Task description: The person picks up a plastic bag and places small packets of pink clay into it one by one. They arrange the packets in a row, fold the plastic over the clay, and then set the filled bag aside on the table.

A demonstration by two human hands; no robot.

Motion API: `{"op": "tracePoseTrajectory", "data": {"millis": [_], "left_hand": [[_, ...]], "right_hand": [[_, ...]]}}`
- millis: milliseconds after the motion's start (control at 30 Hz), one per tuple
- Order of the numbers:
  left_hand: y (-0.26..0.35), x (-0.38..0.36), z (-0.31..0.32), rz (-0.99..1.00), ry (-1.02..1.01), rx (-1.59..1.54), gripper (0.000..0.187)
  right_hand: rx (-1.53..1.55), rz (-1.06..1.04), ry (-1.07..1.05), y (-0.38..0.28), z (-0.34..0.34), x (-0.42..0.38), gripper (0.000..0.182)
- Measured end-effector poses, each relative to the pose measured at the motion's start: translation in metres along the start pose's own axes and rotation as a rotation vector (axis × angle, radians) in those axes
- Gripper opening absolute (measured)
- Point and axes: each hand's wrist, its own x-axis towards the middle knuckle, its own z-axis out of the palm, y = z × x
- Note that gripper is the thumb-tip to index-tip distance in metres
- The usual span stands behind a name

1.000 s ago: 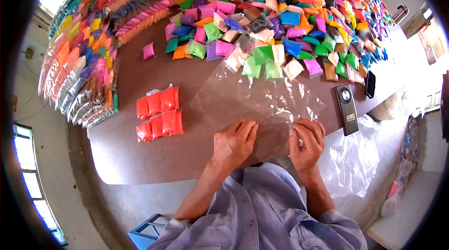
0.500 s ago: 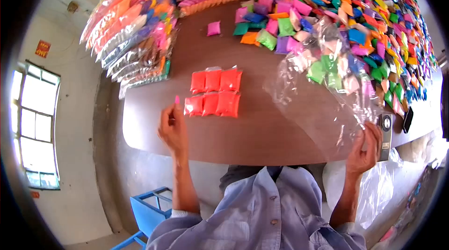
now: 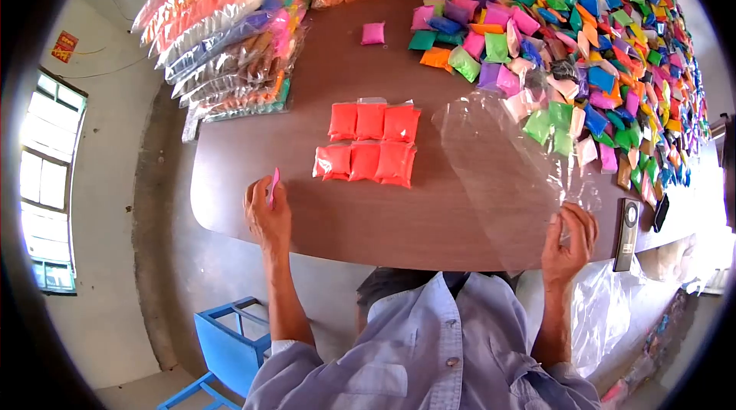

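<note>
My left hand (image 3: 268, 210) is closed on a thin pink piece (image 3: 274, 186) whose kind I cannot make out, near the table's left front edge. My right hand (image 3: 569, 240) grips the end of a clear plastic bag (image 3: 491, 157), which stretches flat across the table to the upper left. Between the hands lie red packets (image 3: 366, 162) in two rows, each row of 3, the far row (image 3: 369, 121) just behind the near one. Farther back sits a single pink packet (image 3: 373, 33).
A large heap of multicoloured packets (image 3: 567, 11) covers the right and back of the table (image 3: 322, 218). Filled clear bags (image 3: 222, 42) are stacked at back left. A dark rectangular device (image 3: 627, 233) stands by the right edge. A blue stool (image 3: 230, 341) is at lower left.
My right hand has drawn the clear bag's end leftward, and the bag lies flatter. My left hand has turned, showing more of the pink piece. The view has shifted slightly.
</note>
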Motion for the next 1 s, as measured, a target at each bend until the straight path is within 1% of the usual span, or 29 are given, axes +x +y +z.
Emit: {"op": "tracePoseTrajectory", "data": {"millis": [67, 167, 200, 267, 300, 367, 400, 467, 500, 567, 600, 667, 700, 767, 800, 867, 900, 967, 1000], "left_hand": [[0.01, -0.004, -0.001, 0.004, -0.026, -0.043, 0.021], [0.038, -0.008, 0.0, 0.035, -0.049, -0.275, 0.027], [0.048, -0.004, -0.003, 0.032, -0.048, -0.273, 0.027], [0.069, 0.006, -0.01, -0.1, -0.192, -0.38, 0.029], [0.071, 0.008, -0.007, -0.1, -0.192, -0.38, 0.029], [0.076, 0.013, 0.001, -0.057, -0.283, -0.263, 0.034], [0.081, 0.015, 0.002, -0.053, -0.285, -0.263, 0.034], [0.091, 0.016, 0.004, -0.098, -0.348, -0.243, 0.042], [0.089, 0.015, 0.007, -0.093, -0.352, -0.244, 0.042], [0.076, 0.016, 0.018, -0.136, -0.305, -0.508, 0.046], [0.069, 0.017, 0.019, -0.131, -0.309, -0.51, 0.046], [0.053, 0.019, 0.02, -0.45, -0.319, -0.91, 0.045], [0.053, 0.021, 0.014, -0.448, -0.339, -0.919, 0.045], [0.06, 0.022, -0.004, -0.55, -0.345, -1.099, 0.042], [0.068, 0.019, -0.013, -0.517, -0.394, -1.184, 0.032], [0.096, 0.005, -0.021, -0.523, -0.448, -1.259, 0.025], [0.116, -0.003, -0.021, -0.525, -0.463, -1.267, 0.025], [0.159, -0.027, -0.018, -0.471, -0.684, -1.252, 0.023], [0.179, -0.038, -0.013, -0.42, -0.772, -1.138, 0.026]], "right_hand": [[0.047, 0.038, -0.01, -0.005, 0.007, -0.006, 0.018], [0.051, 0.04, -0.012, -0.012, 0.018, -0.011, 0.02], [0.05, 0.037, -0.018, -0.013, 0.02, -0.012, 0.02], [0.037, 0.033, -0.03, -0.015, 0.023, -0.016, 0.021], [0.022, 0.031, -0.042, -0.015, 0.024, -0.018, 0.022], [0.045, 0.033, -0.045, -0.017, 0.026, -0.021, 0.023], [0.065, 0.036, -0.049, -0.017, 0.026, -0.023, 0.023], [0.074, 0.054, -0.046, -0.018, 0.026, -0.024, 0.023], [0.087, 0.066, -0.044, -0.018, 0.026, -0.024, 0.022], [0.111, 0.093, -0.043, -0.018, 0.026, -0.024, 0.022], [0.137, 0.116, -0.045, -0.018, 0.026, -0.024, 0.021], [0.145, 0.129, -0.037, -0.02, 0.026, -0.023, 0.021], [0.15, 0.139, -0.033, -0.02, 0.024, -0.022, 0.022], [0.152, 0.133, -0.017, -0.02, 0.023, -0.021, 0.023], [0.182, 0.113, 0.001, -0.02, 0.024, -0.02, 0.024], [0.153, 0.119, -0.005, -0.019, 0.024, -0.02, 0.025], [0.172, 0.119, 0.005, -0.018, 0.025, -0.021, 0.025], [0.2, 0.107, 0.025, -0.019, 0.025, -0.019, 0.025], [0.19, 0.11, 0.026, -0.019, 0.025, -0.018, 0.025]]}}
